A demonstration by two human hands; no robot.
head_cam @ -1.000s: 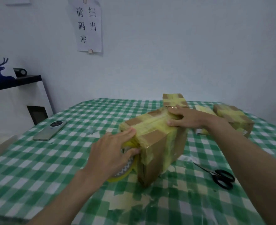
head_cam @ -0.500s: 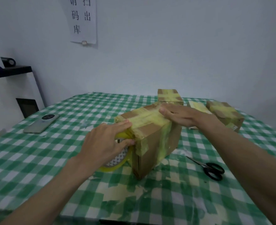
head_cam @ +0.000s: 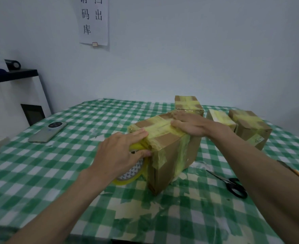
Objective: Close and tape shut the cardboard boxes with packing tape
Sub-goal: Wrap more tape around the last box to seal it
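**Taping the front box**

The cardboard box stands on the desk, in the middle. The left hand grips the tape roll against the box's left end, fingers curled around it. The right hand presses flat on the box's top, fingers straight and together. Scissors lie right of the box; three taped boxes stand behind it.
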